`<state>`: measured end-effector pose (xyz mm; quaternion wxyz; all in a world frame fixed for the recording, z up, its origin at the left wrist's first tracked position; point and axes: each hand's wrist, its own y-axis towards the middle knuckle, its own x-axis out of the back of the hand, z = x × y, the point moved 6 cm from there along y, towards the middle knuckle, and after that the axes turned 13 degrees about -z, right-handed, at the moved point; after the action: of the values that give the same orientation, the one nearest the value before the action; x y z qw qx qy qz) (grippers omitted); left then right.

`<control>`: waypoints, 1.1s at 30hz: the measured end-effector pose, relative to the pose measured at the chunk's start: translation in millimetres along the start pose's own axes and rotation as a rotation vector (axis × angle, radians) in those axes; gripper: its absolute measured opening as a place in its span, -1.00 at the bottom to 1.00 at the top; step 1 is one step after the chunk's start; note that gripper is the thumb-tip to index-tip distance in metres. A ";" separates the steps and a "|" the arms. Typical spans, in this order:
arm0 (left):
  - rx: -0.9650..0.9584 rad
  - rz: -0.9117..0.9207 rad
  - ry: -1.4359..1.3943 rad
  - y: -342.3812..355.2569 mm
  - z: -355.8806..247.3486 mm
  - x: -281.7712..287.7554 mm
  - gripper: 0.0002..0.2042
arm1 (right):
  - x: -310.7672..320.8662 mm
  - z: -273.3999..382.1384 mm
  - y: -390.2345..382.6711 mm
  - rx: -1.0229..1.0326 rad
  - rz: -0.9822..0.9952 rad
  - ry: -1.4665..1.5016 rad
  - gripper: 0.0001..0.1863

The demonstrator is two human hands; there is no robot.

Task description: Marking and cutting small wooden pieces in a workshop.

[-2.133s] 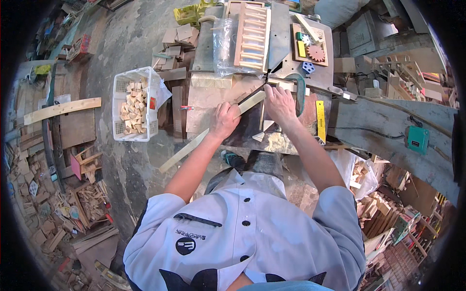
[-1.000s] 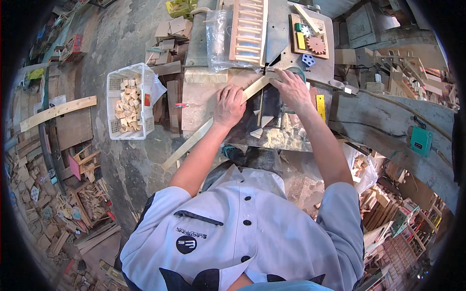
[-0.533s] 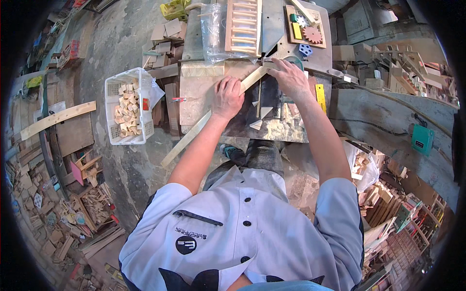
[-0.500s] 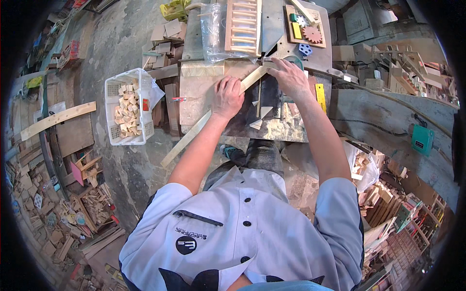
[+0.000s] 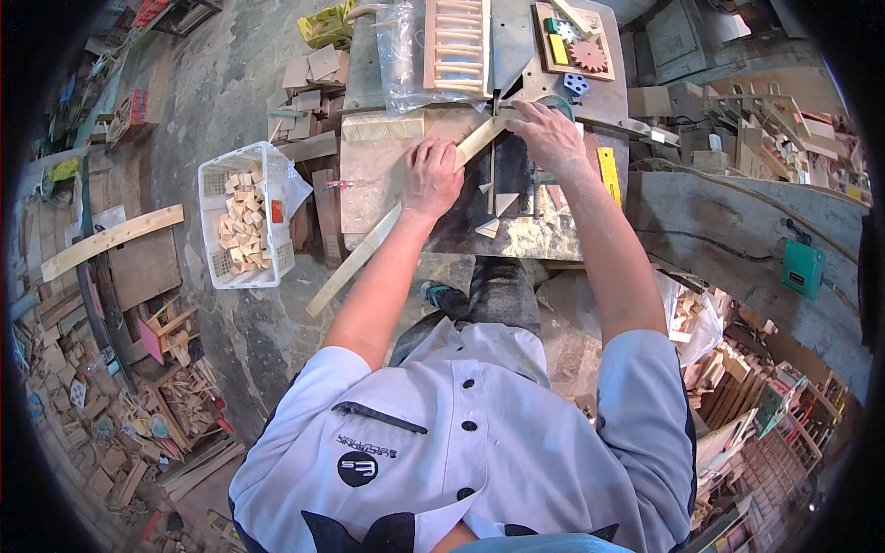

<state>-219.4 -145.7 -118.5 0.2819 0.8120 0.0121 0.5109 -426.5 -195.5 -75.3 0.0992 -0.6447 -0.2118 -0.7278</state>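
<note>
My left hand [image 5: 433, 177] grips a long pale wooden strip [image 5: 367, 251] that slants up from lower left across the machine table [image 5: 373, 175]. My right hand [image 5: 548, 138] has its fingers bent onto the strip's far end beside the narrow dark slot at the table's centre, where a blade cannot be made out clearly. Below it lie small cut triangles [image 5: 505, 205] and pale sawdust [image 5: 539, 238]. A row of pale wood pieces [image 5: 383, 127] sits at the back left. A yellow ruler [image 5: 608, 175] lies at the right.
A white basket of small blocks [image 5: 273, 247] stands left. A slatted wooden frame [image 5: 429, 51], clear plastic bag [image 5: 396, 69] and gear toy board [image 5: 584, 57] rest at the back. Wood offcuts [image 5: 309, 97] are piled nearby. A grey board [image 5: 737, 221] with a green box [image 5: 800, 272] runs right.
Over the last two seconds both hands and the strip have moved forward, away from my body, in the view. The table and objects on it also appear higher in the picture.
</note>
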 end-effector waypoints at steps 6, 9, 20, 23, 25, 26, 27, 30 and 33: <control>-0.007 -0.038 -0.009 3.0 0.5 -4.4 -0.55 | -3.0 -4.8 -1.4 0.021 -0.059 -0.051 -0.58; -0.012 -0.067 -0.006 2.1 3.2 -4.9 -0.56 | -2.5 0.0 1.0 0.020 -0.025 -0.094 -0.58; 0.011 -0.036 -0.028 6.9 -0.1 2.3 -0.58 | 3.8 0.7 1.6 0.022 -0.064 -0.046 -0.67; 0.021 -0.034 -0.032 6.4 -1.0 6.2 -0.57 | 4.1 1.6 2.4 0.052 -0.075 -0.040 -0.70; 0.030 -0.034 -0.031 5.4 -1.9 8.6 -0.57 | 4.9 3.0 2.7 0.052 -0.076 -0.043 -0.70; 0.032 -0.027 -0.033 4.6 -2.7 9.1 -0.57 | 5.1 3.6 2.5 0.050 -0.078 -0.045 -0.71; 0.033 -0.020 -0.034 4.7 -3.2 8.7 -0.57 | 4.2 2.7 2.0 0.031 -0.091 -0.029 -0.70; 0.042 0.004 -0.040 4.1 -3.4 7.5 -0.58 | 8.3 7.3 -3.7 0.068 -0.147 -0.021 -0.72; 0.056 0.001 -0.048 0.9 -0.9 7.6 -0.56 | 14.8 32.7 -18.7 0.118 -0.088 -0.002 -0.71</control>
<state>-216.7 -143.7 -111.6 0.2593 0.8316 0.0193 0.4908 -407.2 -162.7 -61.6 0.1048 -0.6284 -0.2822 -0.7172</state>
